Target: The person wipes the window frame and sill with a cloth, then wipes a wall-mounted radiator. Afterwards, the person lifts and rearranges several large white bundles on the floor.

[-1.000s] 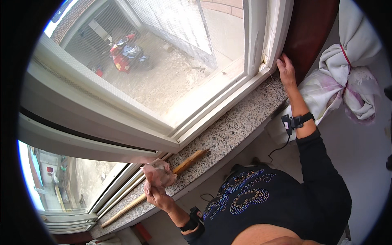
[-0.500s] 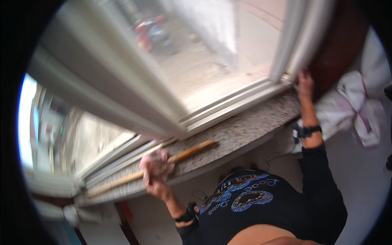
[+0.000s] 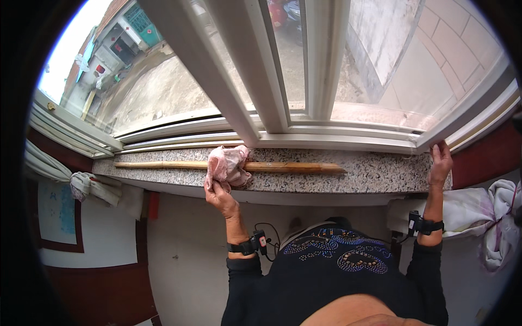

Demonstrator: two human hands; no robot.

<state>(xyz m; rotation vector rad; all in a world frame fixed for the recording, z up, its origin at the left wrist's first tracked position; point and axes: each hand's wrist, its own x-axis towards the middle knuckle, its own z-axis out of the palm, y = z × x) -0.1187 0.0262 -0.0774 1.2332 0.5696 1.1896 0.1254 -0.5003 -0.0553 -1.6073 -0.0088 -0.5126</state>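
Note:
A crumpled pink cloth [image 3: 225, 165] is in my left hand [image 3: 222, 200], whose fingers close on its lower edge. The cloth drapes over the middle of a long bamboo stick [image 3: 296, 167] lying along the speckled stone windowsill [image 3: 375, 173]. Over at the right end of the sill, my right hand [image 3: 440, 165] has its fingers curled at the lower right corner of a white-framed sliding window sash [image 3: 375, 144]. Its fingertips press on the frame's edge, and some of the grip is hidden.
White curtains hang gathered at the left [image 3: 98, 187] and in a tied bundle at the right [image 3: 497, 206]. Window stiles [image 3: 247, 60] rise over the sill's middle. A cable [image 3: 266, 225] loops beside my left wrist. Dark red panelling [image 3: 103, 293] stands at lower left.
The view has turned and levelled, and the blur is gone. My left hand still holds the cloth over the stick; my right hand is still at the window's right lower corner.

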